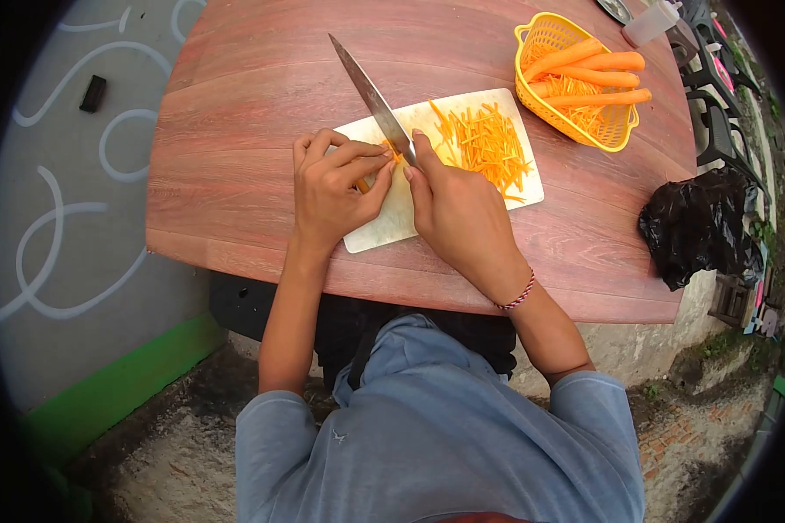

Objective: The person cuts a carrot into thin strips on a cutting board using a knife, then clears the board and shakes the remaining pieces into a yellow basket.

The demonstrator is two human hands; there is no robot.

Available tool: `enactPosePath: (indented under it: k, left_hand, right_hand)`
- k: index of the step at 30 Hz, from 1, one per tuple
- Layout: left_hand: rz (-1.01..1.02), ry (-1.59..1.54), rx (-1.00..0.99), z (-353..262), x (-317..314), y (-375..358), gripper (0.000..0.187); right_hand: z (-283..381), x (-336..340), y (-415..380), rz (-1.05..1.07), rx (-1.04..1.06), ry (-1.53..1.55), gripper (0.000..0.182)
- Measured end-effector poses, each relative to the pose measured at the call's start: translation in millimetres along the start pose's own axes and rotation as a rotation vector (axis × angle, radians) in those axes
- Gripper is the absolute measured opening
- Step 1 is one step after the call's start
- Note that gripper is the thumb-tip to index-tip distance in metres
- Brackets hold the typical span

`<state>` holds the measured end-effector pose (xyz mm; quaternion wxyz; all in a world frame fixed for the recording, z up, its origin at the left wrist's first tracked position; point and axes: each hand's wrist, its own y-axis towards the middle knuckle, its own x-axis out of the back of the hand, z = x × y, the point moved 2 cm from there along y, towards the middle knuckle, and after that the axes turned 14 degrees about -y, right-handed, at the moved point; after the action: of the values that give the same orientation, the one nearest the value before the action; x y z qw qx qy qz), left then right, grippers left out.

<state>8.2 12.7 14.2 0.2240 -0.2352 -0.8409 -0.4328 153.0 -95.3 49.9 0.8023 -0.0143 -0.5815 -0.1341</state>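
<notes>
Two hands work close together on the white cutting board [384,222], which lies on the reddish wooden table [235,131]. Our right hand [458,209] is closed around the handle of the knife [371,96], whose blade slants away from us with its heel down at the board. Our left hand [327,187] is curled over a small carrot piece [391,154], fingertips bent inward and thumb stretched toward the blade.

To do this cut well, we judge that the left knuckles should guide the flat of the blade while the fingertips stay tucked behind them, and that the piece should lie flat so it cannot roll. The thumb looks near the edge, so we would draw it back.

The carrot piece sits pinched under the left fingertips, just beside the blade; most of it is hidden. A heap of carrot strips [484,144] lies on the board's far right part, well apart from our fingers. Whole carrots [589,74] rest in the yellow basket [545,109] beyond.
</notes>
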Motion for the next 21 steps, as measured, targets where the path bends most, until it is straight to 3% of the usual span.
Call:
enactPosePath:
  k: [7,10,21]
  left_hand:
    - [-0.03,-0.023,-0.008,2.2,2.0,0.1,0.009]
    - [0.007,-0.023,-0.035,1.7,5.3,1.1,0.015]
    - [0.019,-0.04,-0.019,1.7,4.4,0.6,0.008]
  right_hand:
    - [-7.9,17.5,-4.0,0.054,-0.062,0.118,0.043]
    - [-9.3,15.3,-8.8,0.015,0.016,0.119,0.043]
    - [0.0,15.3,-14.1,0.061,0.024,0.08,0.046]
